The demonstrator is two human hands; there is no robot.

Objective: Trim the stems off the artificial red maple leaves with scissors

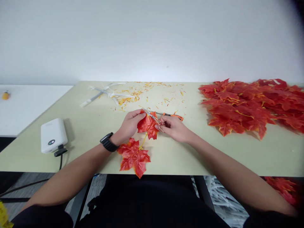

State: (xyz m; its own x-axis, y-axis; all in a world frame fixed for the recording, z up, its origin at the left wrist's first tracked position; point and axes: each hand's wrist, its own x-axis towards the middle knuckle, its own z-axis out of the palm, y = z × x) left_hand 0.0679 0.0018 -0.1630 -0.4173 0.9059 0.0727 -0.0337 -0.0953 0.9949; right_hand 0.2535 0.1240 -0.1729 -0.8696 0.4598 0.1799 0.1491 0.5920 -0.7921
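My left hand [130,124] pinches the edge of a red artificial maple leaf [149,127] between thumb and fingers. In my right hand [174,127] is a small pair of scissors [152,116], its blades lying across the leaf's upper part near my left thumb. A yellow stem joins this leaf to a second red maple leaf [135,157], which lies at the table's front edge by my left wrist. Just behind my right hand rests an orange-and-black handled tool [174,116], partly hidden by the hand and leaf.
A big pile of red maple leaves [239,109] covers the table's right side. Yellow and orange trimmings [129,98] are scattered at the back, beside clear plastic strips [111,94]. A white power bank [53,135] with a black cable stands at the left.
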